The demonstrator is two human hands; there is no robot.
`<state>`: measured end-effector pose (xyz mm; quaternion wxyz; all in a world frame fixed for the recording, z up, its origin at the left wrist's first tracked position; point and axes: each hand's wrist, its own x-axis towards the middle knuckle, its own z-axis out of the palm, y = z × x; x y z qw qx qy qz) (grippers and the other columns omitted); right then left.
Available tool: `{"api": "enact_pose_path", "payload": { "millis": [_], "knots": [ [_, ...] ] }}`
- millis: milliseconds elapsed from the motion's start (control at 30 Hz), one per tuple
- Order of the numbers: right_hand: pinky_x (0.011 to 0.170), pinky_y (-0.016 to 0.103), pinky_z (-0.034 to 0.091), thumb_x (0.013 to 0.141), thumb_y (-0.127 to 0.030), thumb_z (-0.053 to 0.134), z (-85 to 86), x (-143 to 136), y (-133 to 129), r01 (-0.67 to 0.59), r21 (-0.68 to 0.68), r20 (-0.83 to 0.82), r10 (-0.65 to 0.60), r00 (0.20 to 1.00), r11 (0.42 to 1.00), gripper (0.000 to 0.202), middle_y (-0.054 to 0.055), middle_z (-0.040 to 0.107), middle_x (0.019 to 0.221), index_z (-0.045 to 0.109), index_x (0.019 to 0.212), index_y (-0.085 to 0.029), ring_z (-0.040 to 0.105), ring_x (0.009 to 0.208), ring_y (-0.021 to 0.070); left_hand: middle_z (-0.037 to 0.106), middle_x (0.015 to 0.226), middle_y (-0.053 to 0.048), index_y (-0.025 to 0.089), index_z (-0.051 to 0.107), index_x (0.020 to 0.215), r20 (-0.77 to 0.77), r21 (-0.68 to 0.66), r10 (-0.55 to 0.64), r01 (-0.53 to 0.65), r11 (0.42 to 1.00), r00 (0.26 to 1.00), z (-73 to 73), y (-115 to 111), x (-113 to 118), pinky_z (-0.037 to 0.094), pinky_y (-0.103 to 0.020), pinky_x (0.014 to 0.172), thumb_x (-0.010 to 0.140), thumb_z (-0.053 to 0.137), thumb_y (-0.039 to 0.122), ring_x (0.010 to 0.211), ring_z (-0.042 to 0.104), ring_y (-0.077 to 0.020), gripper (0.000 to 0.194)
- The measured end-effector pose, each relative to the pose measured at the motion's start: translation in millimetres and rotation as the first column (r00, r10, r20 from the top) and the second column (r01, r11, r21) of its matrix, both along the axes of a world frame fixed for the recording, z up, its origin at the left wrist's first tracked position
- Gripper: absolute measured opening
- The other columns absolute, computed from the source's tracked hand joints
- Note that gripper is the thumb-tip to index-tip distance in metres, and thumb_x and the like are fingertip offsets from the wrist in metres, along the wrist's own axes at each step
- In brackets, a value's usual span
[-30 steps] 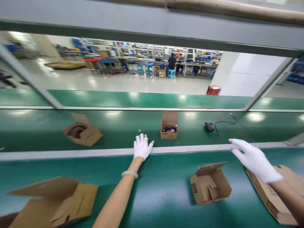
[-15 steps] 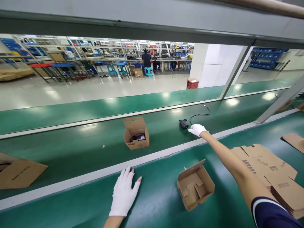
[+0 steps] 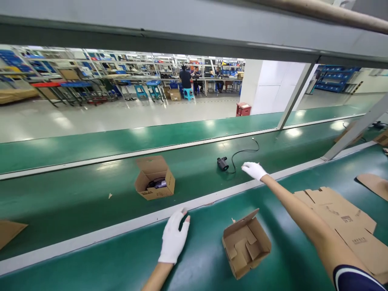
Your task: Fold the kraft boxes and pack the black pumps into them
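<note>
My left hand (image 3: 173, 238), in a white glove with bare fingertips, hovers at or rests near the pale rail of the bench; its fingers and thumb are apart, holding nothing. My right hand (image 3: 254, 171), also gloved, reaches over the rail above the green belt, fingers stretched out and nothing in them. Just left of it lies a small black device with a barrel-like end (image 3: 222, 163), its thin black cable (image 3: 242, 152) curling away behind. Between my arms an open cardboard box (image 3: 247, 246) with folded inner flaps sits on the bench.
On the belt (image 3: 194, 173) stands another open carton (image 3: 157, 190) with a device inside; a further box's corner (image 3: 10, 232) shows at left. Flattened cartons (image 3: 342, 218) lie at right. A slanted post (image 3: 298, 97) and overhead beam (image 3: 182, 36) frame the view. People sit far behind.
The device and carton on the belt have shifted left. My right hand, beside the device before, is now apart from it. My left hand has moved right.
</note>
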<state>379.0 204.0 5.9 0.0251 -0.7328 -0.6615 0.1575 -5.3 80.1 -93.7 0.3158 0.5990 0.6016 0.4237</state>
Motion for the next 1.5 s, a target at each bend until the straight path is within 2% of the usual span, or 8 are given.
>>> {"api": "enact_pose_path", "payload": {
  "millis": [233, 533, 767, 867, 1000, 1167, 1367, 1500],
  "knots": [
    [0.083, 0.038, 0.044, 0.081, -0.06, 0.06, -12.6, -111, 31, 0.01, 0.078, 0.002, -0.01, 1.0, 0.997, 0.058, 0.013, 0.063, 0.1, 0.056, 0.111, -0.01, 0.06, 0.093, 0.0263, 0.064, 0.117, -0.013, 0.016, 0.067, 0.098, 0.528, -0.227, 0.064, 0.068, 0.972, 0.847, 29.6, 47, 73, 0.032, -0.04, 0.109, 0.081, 0.059, 0.043, 0.117, 0.055, -0.0259, 0.033],
    [0.071, 0.028, 0.047, 0.084, -0.034, 0.06, -0.8, -151, 26, -0.173, 0.046, -0.191, 0.179, 0.965, 0.984, 0.023, 0.009, 0.065, 0.093, 0.061, 0.096, -0.014, 0.063, 0.084, 0.0209, 0.064, 0.103, -0.022, 0.011, 0.056, 0.097, 0.835, -0.466, 0.343, 0.221, 0.857, 0.431, 39.8, 127, 127, 0.052, -0.045, 0.084, 0.086, 0.056, 0.042, 0.094, 0.067, -0.0289, 0.033],
    [0.04, 0.018, 0.04, 0.075, -0.025, 0.061, 61.0, -153, -8, -0.534, -0.071, -0.484, 0.439, 0.757, 0.842, 0.047, -0.001, 0.066, 0.097, 0.051, 0.122, -0.022, 0.046, 0.041, 0.0051, 0.06, 0.078, -0.002, 0.017, 0.051, 0.092, 0.961, -0.259, 0.257, 0.003, 0.966, 0.105, 86.3, 121, 82, 0.055, -0.025, 0.069, 0.089, 0.05, 0.024, 0.069, 0.064, -0.0114, 0.008],
    [0.038, 0.016, 0.037, 0.076, -0.022, 0.058, 105.6, -144, -19, -0.609, -0.059, -0.525, 0.494, 0.693, 0.791, 0.032, -0.002, 0.067, 0.088, 0.061, 0.108, -0.019, 0.042, 0.041, 0.0047, 0.06, 0.077, 0.0, 0.017, 0.053, 0.094, 0.986, -0.117, 0.12, -0.033, 0.993, 0.118, 117.1, 97, 41, 0.053, -0.02, 0.061, 0.083, 0.061, 0.029, 0.064, 0.061, -0.0088, 0.018],
    [0.051, 0.019, 0.046, 0.08, -0.022, 0.054, 160.0, -157, -40, -0.623, 0.233, -0.452, 0.651, 0.61, 0.747, 0.021, -0.002, 0.067, 0.085, 0.067, 0.096, -0.02, 0.054, 0.054, 0.0092, 0.064, 0.077, -0.007, 0.011, 0.059, 0.092, 0.965, 0.018, -0.036, 0.069, 0.997, 0.26, 143.2, 45, 9, 0.052, -0.024, 0.055, 0.061, 0.082, 0.043, 0.061, 0.061, -0.0147, 0.051],
    [0.079, 0.025, 0.048, 0.079, -0.019, 0.057, 183.7, -214, -61, -0.665, 0.554, -0.276, 0.864, 0.421, 0.501, 0.013, -0.001, 0.067, 0.085, 0.07, 0.084, -0.019, 0.062, 0.08, 0.015, 0.064, 0.078, -0.01, 0.011, 0.059, 0.094, 0.817, 0.148, -0.333, 0.387, 0.91, 0.471, 153.8, -15, -6, 0.048, -0.026, 0.054, 0.052, 0.085, 0.052, 0.06, 0.06, -0.0172, 0.065],
    [0.048, 0.021, 0.047, 0.079, -0.022, 0.056, 151.4, -263, -72, -0.602, 0.291, -0.594, 0.634, 0.495, 0.743, 0.02, 0.0, 0.068, 0.08, 0.071, 0.091, -0.017, 0.053, 0.049, 0.0107, 0.063, 0.08, -0.007, 0.016, 0.053, 0.109, 0.817, 0.221, -0.396, 0.407, 0.886, 0.419, 160.1, -43, -38, 0.048, -0.027, 0.06, 0.068, 0.077, 0.041, 0.063, 0.06, -0.016, 0.054],
    [0.045, 0.02, 0.045, 0.08, -0.023, 0.055, 150.2, -286, -81, -0.496, 0.334, -0.602, 0.587, 0.541, 0.801, 0.024, 0.0, 0.067, 0.078, 0.072, 0.095, -0.017, 0.05, 0.046, 0.0092, 0.065, 0.074, -0.009, 0.015, 0.052, 0.11, 0.856, 0.247, -0.395, 0.408, 0.879, 0.334, 160.9, -52, -54, 0.046, -0.025, 0.052, 0.07, 0.072, 0.041, 0.055, 0.06, -0.0161, 0.052]
  ]
}}
